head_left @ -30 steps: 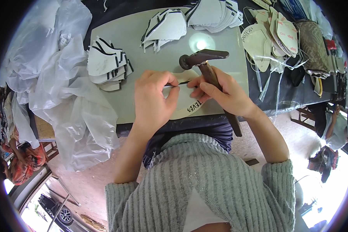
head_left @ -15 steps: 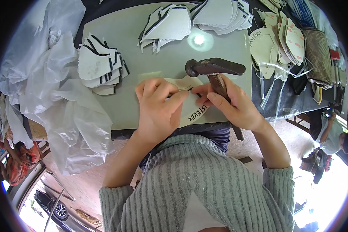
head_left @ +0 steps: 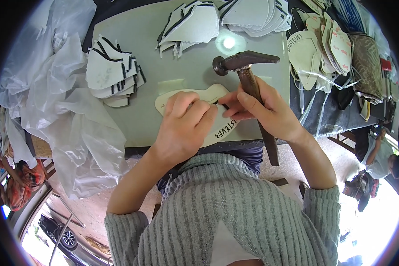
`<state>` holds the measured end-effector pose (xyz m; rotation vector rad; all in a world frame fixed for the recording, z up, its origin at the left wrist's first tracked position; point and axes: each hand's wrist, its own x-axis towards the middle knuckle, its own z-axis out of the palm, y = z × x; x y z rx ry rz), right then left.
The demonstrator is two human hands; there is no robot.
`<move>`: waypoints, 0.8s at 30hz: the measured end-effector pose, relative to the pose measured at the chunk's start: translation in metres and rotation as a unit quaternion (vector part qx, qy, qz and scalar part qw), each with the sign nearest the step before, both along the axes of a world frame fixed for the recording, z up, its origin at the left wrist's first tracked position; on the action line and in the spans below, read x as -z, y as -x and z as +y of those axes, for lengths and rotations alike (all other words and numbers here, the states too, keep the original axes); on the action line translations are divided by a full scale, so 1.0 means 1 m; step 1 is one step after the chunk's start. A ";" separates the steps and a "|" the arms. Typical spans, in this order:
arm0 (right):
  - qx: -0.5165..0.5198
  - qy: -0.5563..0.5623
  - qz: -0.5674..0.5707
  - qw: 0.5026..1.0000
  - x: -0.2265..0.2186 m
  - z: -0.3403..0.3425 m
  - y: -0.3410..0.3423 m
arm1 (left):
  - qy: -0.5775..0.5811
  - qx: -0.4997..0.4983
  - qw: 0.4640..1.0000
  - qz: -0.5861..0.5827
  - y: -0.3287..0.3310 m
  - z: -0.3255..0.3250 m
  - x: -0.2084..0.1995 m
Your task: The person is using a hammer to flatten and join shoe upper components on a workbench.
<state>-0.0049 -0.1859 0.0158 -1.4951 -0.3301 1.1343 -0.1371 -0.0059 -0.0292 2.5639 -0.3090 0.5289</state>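
Observation:
A cream, curved flat pattern piece (head_left: pixel 210 92) with dark lettering along its near edge lies on the pale board under both hands. The curled fingers of my left hand (head_left: pixel 186 122) are closed on the piece's middle, thumb and forefinger together. My right hand (head_left: pixel 272 111) keeps a hammer (head_left: pixel 251 86) in its grip, the dark metal head up and away from me, the wooden handle running down past the palm. The right fingertips also touch the piece, beside a short black strip (head_left: pixel 221 105). What the left fingertips pinch is hidden.
Stacks of white cut pieces with black edging stand at the left (head_left: pixel 106 73), the far middle (head_left: pixel 190 24) and far right (head_left: pixel 257 17) of the board (head_left: pixel 139 126). Crumpled clear plastic (head_left: pixel 82 137) hangs at the left. Tied cream pieces (head_left: pixel 303 51) and a patterned pouch (head_left: pixel 367 68) lie right.
The hammer head has risen away from me and its handle has swung more upright. My left hand has rolled slightly, uncovering the piece's left end.

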 end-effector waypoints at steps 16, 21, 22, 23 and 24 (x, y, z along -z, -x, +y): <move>-0.255 0.226 -0.568 0.749 -0.038 -0.008 0.002 | -0.027 0.006 0.999 -0.027 -0.002 -0.001 -0.002; -0.243 0.213 -0.551 0.769 -0.047 -0.003 0.001 | -0.019 0.002 1.000 -0.022 0.000 0.000 -0.001; -0.271 0.234 -0.541 0.761 -0.041 -0.004 0.001 | -0.017 0.002 1.000 -0.021 -0.001 0.000 -0.003; -0.299 0.254 -0.530 0.752 -0.038 -0.005 0.000 | -0.016 0.001 1.000 -0.021 -0.001 -0.001 -0.004; -0.300 0.252 -0.530 0.752 -0.040 -0.003 0.000 | -0.017 -0.001 1.000 -0.020 -0.001 -0.001 -0.003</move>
